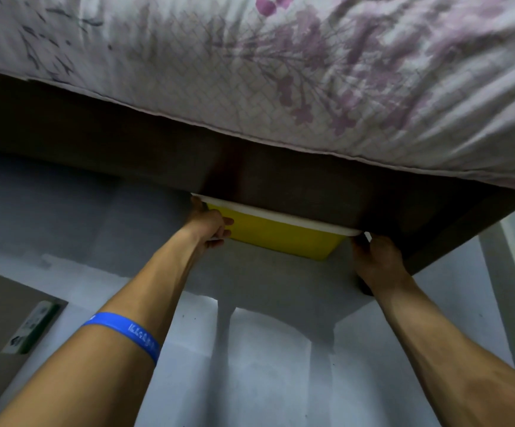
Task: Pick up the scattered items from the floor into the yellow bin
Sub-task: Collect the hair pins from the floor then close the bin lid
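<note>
Yellow bin half under the bed frame.
Gripped at both ends by left hand and right hand; floral mattress overhanging, green box near left.

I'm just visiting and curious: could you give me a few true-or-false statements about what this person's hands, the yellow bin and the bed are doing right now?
1. Both hands hold the yellow bin. True: the left hand and right hand grip its two ends.
2. The bin stands in the open, clear of the bed. False: it is partly under the dark bed frame.
3. The bin's rim is white. True.
4. The blue wristband is on the right arm. False: it is on the left forearm.
5. The bedding is plain. False: it has purple floral print.
</note>
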